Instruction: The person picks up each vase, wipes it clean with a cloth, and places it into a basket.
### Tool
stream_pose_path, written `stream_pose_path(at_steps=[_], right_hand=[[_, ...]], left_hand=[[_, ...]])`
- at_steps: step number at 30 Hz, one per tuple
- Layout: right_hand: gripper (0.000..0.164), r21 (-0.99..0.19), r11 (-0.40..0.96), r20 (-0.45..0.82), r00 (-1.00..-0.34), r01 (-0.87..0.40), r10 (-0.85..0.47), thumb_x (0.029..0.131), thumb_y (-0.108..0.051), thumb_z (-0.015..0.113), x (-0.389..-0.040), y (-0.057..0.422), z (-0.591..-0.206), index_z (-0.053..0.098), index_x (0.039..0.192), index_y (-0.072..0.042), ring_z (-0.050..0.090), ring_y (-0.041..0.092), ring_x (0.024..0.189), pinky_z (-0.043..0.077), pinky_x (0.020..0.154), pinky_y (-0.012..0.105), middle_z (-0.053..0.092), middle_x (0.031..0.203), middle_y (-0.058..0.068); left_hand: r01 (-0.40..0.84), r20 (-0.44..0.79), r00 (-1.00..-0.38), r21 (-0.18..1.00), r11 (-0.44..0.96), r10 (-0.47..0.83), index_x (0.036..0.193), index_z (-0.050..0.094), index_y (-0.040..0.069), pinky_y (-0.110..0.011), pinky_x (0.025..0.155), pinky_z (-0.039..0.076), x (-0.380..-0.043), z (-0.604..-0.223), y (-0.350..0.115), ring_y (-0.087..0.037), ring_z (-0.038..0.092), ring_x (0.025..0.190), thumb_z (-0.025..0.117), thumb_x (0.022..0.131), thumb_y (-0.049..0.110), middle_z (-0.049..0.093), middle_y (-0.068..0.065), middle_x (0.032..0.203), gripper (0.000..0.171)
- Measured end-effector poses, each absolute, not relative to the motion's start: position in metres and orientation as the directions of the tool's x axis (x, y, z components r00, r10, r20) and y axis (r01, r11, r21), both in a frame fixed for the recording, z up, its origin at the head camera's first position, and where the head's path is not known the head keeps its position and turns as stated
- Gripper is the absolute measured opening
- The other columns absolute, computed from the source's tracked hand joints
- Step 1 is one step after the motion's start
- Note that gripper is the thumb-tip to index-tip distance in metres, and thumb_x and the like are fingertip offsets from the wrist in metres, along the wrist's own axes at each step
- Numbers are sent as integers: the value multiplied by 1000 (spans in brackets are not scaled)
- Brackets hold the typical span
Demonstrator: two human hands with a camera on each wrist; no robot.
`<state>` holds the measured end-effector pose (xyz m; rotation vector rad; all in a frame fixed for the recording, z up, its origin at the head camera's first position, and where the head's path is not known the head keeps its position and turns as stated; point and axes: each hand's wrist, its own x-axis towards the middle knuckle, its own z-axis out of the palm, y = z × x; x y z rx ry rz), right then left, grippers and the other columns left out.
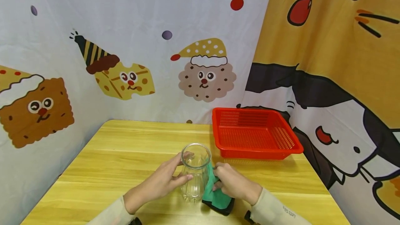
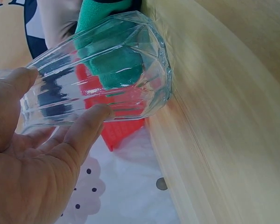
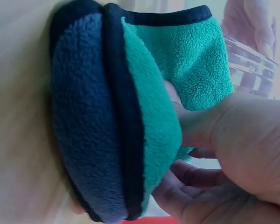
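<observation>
A clear glass jar (image 1: 194, 186) with a wide round mouth and ribbed sides stands upright on the wooden table. My left hand (image 1: 159, 183) holds it from the left, thumb on the near side and fingers round the far side. In the left wrist view, the thumb and fingers of the left hand (image 2: 42, 172) lie against the glass (image 2: 154, 70). Bunched in my right hand (image 1: 235, 183) is a green cloth (image 1: 222, 200) with dark edging, lying along the jar's right side. The right wrist view shows the cloth's grey underside (image 3: 84, 116); some fingers are hidden by its folds.
A red plastic basket (image 1: 250, 153) with perforated walls sits at the table's back right, beyond the right hand. Wood-grain table surface (image 1: 131, 148) extends to the left. Behind the table hangs a curtain (image 1: 140, 16) printed with cartoon figures.
</observation>
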<state>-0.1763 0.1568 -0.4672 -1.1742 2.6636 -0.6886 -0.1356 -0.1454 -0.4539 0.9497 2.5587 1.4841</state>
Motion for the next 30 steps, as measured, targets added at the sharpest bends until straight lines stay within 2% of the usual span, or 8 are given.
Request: stream_pose_path(at_steps=[8, 12, 18, 24, 30], right_hand=[[19, -584, 560, 60, -719, -588, -692, 93, -9, 98, -177, 159, -469, 88, 108, -14, 63, -6, 90, 59, 71, 15, 76, 96, -5], [17, -601, 556, 78, -735, -574, -674, 91, -13, 100, -176, 160, -472, 84, 97, -17, 60, -6, 83, 56, 65, 16, 74, 90, -6], [25, -637, 538, 85, -743, -553, -663, 91, -13, 100, -175, 160, -477, 76, 84, -18, 54, -6, 76, 49, 60, 14, 68, 83, -8], [37, -663, 516, 101, -748, -542, -656, 90, -11, 100, -177, 161, -478, 66, 76, -15, 41, -6, 68, 36, 57, 12, 49, 75, -13], [40, -681, 488, 141, -752, -546, -644, 91, -10, 99, -175, 164, -478, 62, 75, -15, 46, -7, 69, 37, 59, 11, 56, 76, -13]], left_hand=[[512, 284, -805, 776, 369, 521, 171, 49, 9, -28, 102, 72, -133, -452, -147, -55, 69, 145, 75, 117, 31, 61, -26, 169, 64], [530, 292, -796, 760, 377, 530, 170, 49, 7, -31, 103, 73, -132, -452, -148, -54, 70, 144, 74, 117, 30, 61, -27, 169, 63], [540, 292, -793, 744, 394, 535, 170, 48, 3, -35, 104, 74, -129, -451, -149, -55, 69, 145, 73, 118, 32, 61, -28, 169, 65], [552, 294, -786, 729, 405, 544, 170, 48, 1, -41, 105, 74, -131, -451, -148, -53, 70, 144, 73, 118, 31, 61, -28, 169, 65], [552, 294, -783, 733, 397, 548, 170, 48, 2, -39, 104, 74, -134, -452, -147, -55, 70, 145, 73, 118, 30, 61, -26, 169, 64]])
